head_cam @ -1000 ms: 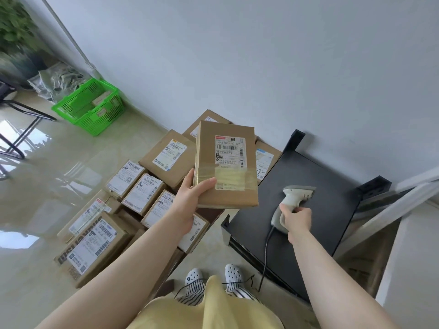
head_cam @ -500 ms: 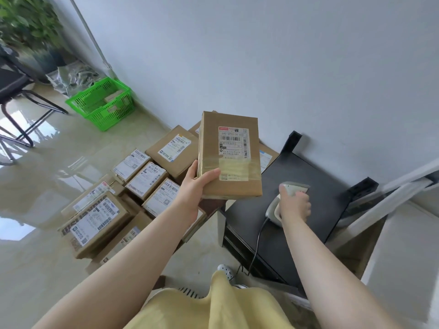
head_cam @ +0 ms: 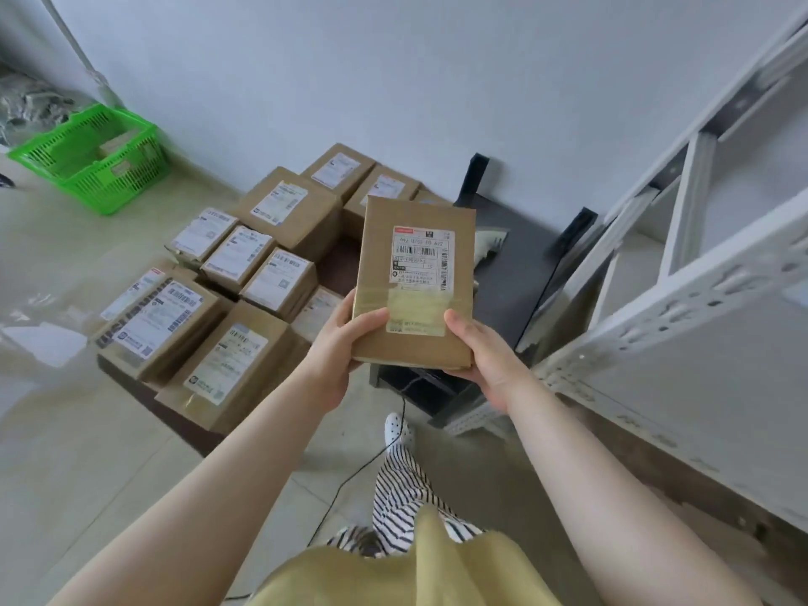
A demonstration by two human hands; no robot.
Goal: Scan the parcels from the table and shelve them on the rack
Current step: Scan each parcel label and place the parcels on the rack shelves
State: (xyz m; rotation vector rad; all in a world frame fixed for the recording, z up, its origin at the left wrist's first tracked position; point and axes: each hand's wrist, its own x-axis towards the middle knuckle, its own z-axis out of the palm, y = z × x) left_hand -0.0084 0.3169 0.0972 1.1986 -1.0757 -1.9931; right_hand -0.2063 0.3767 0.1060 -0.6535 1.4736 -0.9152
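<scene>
Left hand (head_cam: 339,343): grips the bottom left corner of the parcel (head_cam: 415,282), thumb on top.
Right hand (head_cam: 485,356): grips the bottom right corner of the same parcel, thumb on the tape.
Parcel: a flat brown box with a white label, held up in the air in front of the person.
Scanner (head_cam: 489,242): lies on the black table (head_cam: 520,273), partly hidden behind the parcel.
Other parcels (head_cam: 245,290): many brown boxes lie close together, left of the black table.
Rack (head_cam: 682,299): white, on the right.
Basket (head_cam: 92,155): green, far left by the wall.
</scene>
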